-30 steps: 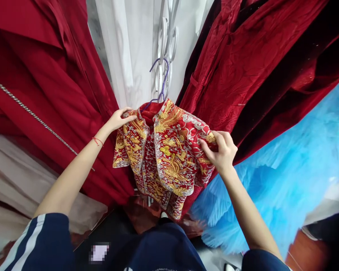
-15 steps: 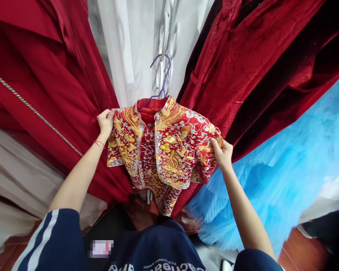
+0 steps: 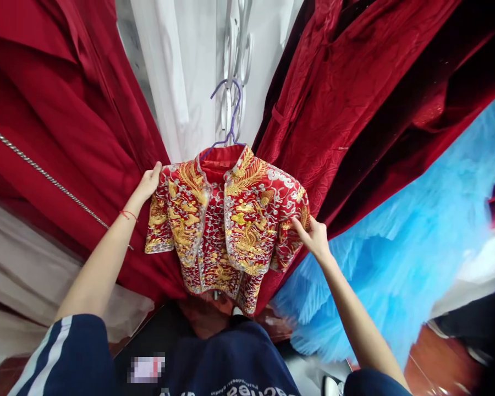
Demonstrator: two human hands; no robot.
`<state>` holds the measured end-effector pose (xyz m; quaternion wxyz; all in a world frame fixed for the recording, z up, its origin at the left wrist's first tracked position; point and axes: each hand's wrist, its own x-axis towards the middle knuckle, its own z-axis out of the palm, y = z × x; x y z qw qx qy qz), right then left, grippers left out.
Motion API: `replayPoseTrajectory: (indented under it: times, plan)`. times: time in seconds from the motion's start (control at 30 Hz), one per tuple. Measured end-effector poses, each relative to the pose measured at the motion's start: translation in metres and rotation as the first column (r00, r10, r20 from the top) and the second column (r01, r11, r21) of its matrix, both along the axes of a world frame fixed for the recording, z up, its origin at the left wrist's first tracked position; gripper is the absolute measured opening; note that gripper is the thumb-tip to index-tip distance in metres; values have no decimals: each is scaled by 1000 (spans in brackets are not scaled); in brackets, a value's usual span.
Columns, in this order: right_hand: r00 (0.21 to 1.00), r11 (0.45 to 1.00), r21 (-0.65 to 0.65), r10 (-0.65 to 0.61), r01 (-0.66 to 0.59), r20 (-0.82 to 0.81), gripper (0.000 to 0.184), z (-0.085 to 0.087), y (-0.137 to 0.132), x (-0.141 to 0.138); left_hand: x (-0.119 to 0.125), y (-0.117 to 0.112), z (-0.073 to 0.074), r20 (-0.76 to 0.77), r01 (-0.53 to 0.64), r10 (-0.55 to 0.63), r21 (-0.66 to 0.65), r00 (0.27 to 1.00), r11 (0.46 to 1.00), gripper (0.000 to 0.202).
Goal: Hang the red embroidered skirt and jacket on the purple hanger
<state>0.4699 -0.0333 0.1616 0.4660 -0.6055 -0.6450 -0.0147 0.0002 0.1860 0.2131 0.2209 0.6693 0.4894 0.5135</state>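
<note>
A short red jacket (image 3: 251,220), thickly embroidered in gold and silver, hangs open at the front on a purple hanger (image 3: 233,121). The hanger's hook reaches up to white rings. My left hand (image 3: 149,181), with a red string on the wrist, is closed at the edge of the jacket's shoulder on the left side; its fingertips are partly hidden. On the other side my right hand (image 3: 315,239) grips the sleeve, thumb in front and fingers behind the cloth. Inside the jacket's lining, red patterned cloth shows down to the hem.
Plain red gowns (image 3: 66,110) hang at the left, one edged by a silver chain (image 3: 45,173). Dark red gowns (image 3: 313,115) and a fluffy blue gown (image 3: 379,258) hang at the right. White cloth (image 3: 193,71) is behind the hanger. Brown tiled floor (image 3: 433,363) shows below.
Both hands have moved a little left and down in the picture. The jacket's sleeves hang lower and less stretched, and the right hand's grip shows more open fingers along the sleeve.
</note>
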Motion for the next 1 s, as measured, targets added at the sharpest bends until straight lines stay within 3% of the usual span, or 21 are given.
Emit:
replayPoseTrajectory:
  times: [0.07,0.17,0.23,0.33,0.5,0.63,0.7,0.77,0.9,1.0]
  plan:
    - [999,998,47,31,-30,-21,35,9,4,6,4,-6,4,16,57,-58,61,998,997,62]
    - [991,982,132,130,-134,40,57,43,15,6,15,-20,27,-120,153,-132,185,984,971,57]
    - [974,972,134,173,-192,143,70,67,25,-5,29,-29,41,-271,163,-97,231,958,959,59]
    - [953,980,96,142,-173,269,67,90,44,-28,51,-34,47,-439,118,21,286,898,951,62]
    - [967,990,109,56,-85,248,46,100,76,-42,70,-36,48,-415,-32,186,351,891,936,59]
    - [987,976,182,97,-119,125,51,105,91,-32,76,-45,69,-320,-135,258,359,911,923,60]
    - [981,977,138,147,-164,125,50,108,92,-30,80,-48,77,-326,-146,264,344,908,928,58]
    - [968,981,49,179,-190,173,48,111,92,-33,82,-49,79,-392,-91,216,312,894,946,58]
    - [930,970,-19,238,-242,280,54,125,95,-51,87,-45,71,-590,157,26,257,807,953,57]
    - [885,952,-22,293,-306,363,63,136,107,-72,93,-41,66,-602,180,47,311,797,933,61]
